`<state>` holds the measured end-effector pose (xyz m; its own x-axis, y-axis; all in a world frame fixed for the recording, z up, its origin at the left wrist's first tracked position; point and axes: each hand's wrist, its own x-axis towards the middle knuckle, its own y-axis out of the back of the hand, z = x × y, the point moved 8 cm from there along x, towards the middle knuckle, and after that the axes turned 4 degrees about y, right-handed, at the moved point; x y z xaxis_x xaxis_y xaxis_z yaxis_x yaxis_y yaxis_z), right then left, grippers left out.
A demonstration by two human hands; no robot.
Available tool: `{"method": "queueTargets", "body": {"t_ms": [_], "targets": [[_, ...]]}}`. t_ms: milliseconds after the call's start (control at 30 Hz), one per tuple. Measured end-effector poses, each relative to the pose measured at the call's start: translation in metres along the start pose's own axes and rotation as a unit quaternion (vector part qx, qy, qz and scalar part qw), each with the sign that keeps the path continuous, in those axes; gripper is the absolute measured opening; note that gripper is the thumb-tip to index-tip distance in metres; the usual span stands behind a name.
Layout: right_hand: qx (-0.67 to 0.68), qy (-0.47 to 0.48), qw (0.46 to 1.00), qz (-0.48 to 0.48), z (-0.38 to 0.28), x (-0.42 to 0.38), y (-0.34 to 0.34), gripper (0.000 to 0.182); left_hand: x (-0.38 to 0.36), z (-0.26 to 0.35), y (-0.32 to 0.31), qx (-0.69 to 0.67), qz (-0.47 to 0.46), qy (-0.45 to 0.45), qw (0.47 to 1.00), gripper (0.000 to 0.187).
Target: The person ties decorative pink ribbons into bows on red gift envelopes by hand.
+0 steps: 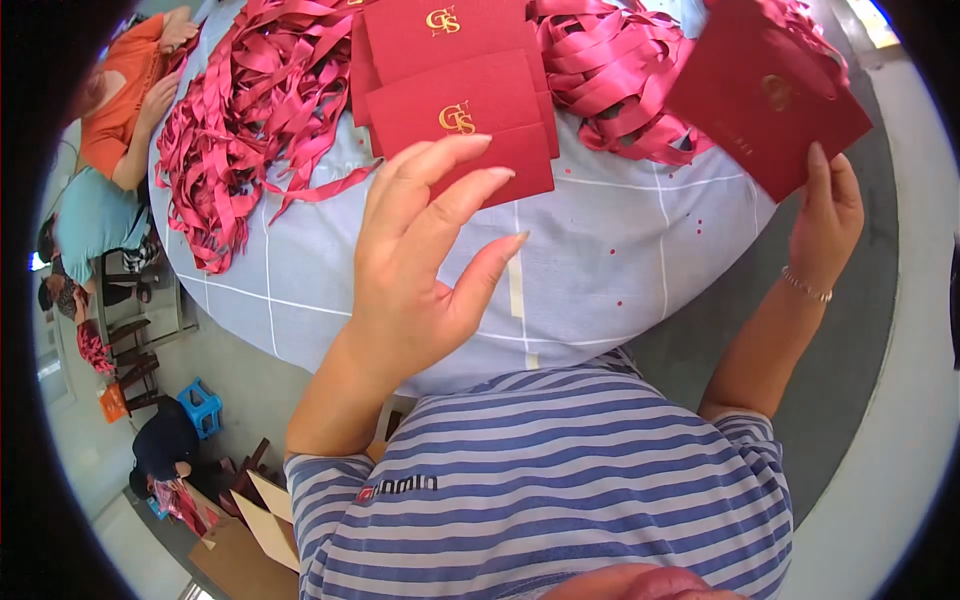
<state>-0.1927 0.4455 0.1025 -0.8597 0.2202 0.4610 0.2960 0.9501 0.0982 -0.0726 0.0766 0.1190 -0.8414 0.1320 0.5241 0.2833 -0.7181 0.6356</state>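
My right hand (828, 208) pinches the lower corner of a flat red paper piece with gold letters (745, 110), raised and tilted at the table's right side. A red ribbon strip overlaps its upper part. My left hand (425, 235) is over the near part of the table, its fingers apart and curved, with nothing between them. Just beyond those fingertips lies a stack of matching red paper pieces (450, 90), overlapping one another, with gold letters facing up.
A heap of red ribbon (265, 110) spreads on the left of the blue checked cloth (590, 270); another ribbon pile (615, 75) lies right of the stack. People sit at far left, one in an orange top (120, 95). A blue stool (200, 408) and cardboard box (265, 520) stand on the floor.
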Motion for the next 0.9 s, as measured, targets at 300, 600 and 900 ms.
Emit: {"method": "queueTargets", "body": {"t_ms": [300,600,900], "targets": [[-0.213,-0.055,0.97,0.1,0.117,0.027,0.067,0.058,-0.013,-0.043,-0.016,0.149,-0.048,0.076,0.985,0.056],[-0.209,0.122,0.968,-0.069,0.047,-0.03,-0.049,0.023,-0.005,-0.065,-0.031,0.211,-0.064,0.063,0.973,0.073],[-0.292,0.164,0.906,-0.261,0.041,-0.055,-0.123,0.032,-0.009,-0.06,-0.024,0.148,-0.106,0.057,0.982,0.051]]}}
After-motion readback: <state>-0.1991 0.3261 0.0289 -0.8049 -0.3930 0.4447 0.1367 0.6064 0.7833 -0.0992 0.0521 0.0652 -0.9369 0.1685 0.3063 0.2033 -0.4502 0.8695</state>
